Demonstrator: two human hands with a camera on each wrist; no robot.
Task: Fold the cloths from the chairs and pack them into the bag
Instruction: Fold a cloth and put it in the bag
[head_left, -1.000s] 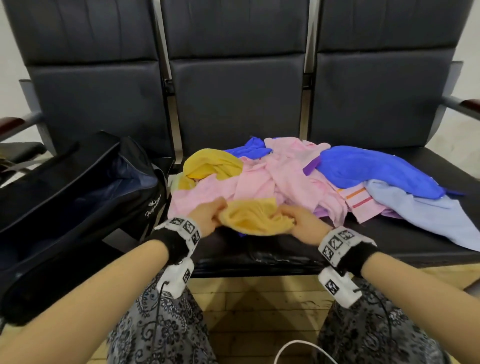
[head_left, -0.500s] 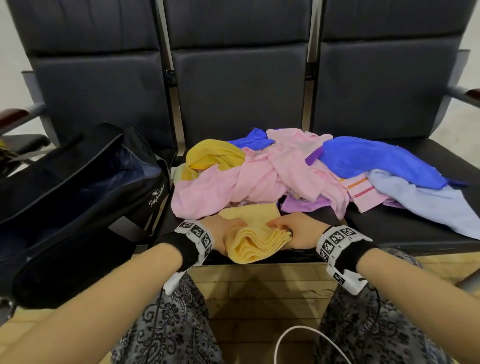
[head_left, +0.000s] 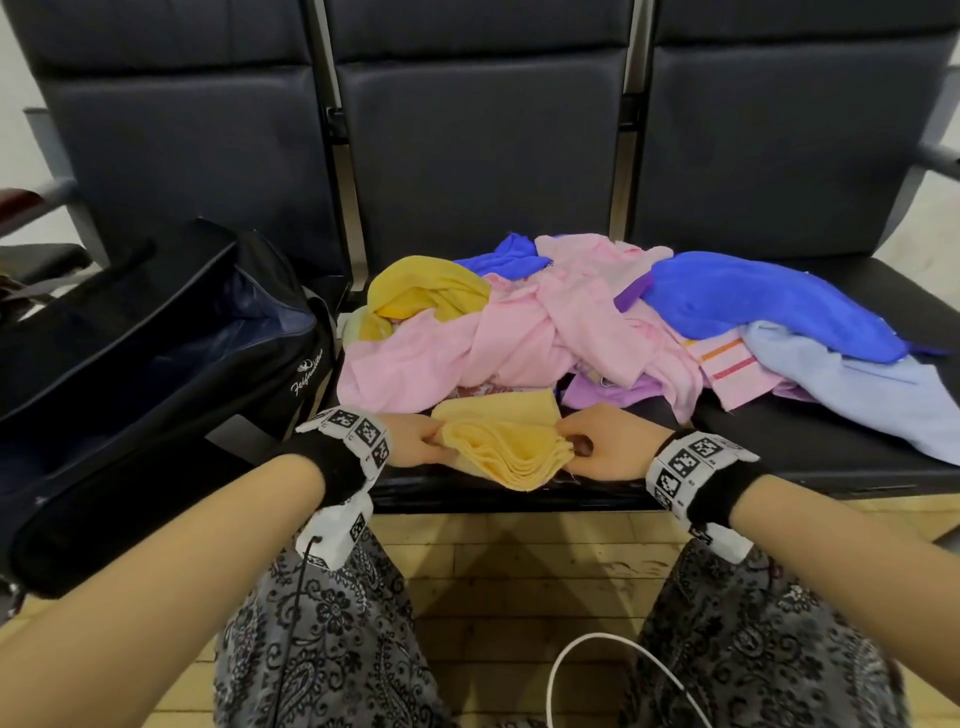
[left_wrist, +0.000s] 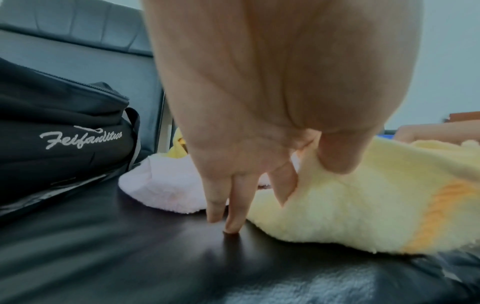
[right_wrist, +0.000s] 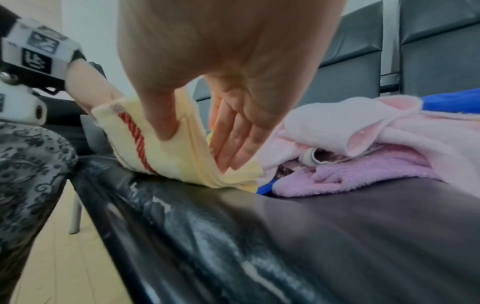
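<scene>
A pale yellow cloth (head_left: 506, 447) lies folded in layers at the front edge of the middle seat. My left hand (head_left: 415, 447) pinches its left end between thumb and forefinger (left_wrist: 311, 164), the other fingers pointing down to the seat. My right hand (head_left: 597, 449) pinches its right end between thumb and fingers (right_wrist: 197, 131). Behind it lies a heap of cloths: pink (head_left: 498, 343), yellow (head_left: 426, 291), blue (head_left: 753, 306), light blue (head_left: 857, 395) and lilac (head_left: 613, 397). The dark bag (head_left: 135, 364) stands open on the left seat.
Three black chairs (head_left: 483, 156) stand in a row with metal armrests (head_left: 31, 202) at the ends. My patterned trouser knees (head_left: 322, 623) are close to the seat front. A white cable (head_left: 582, 654) lies on the wooden floor (head_left: 519, 561).
Both hands drew the yellow cloth from the heap toward the front edge of the seat and folded it into layers. The heap and bag stayed put.
</scene>
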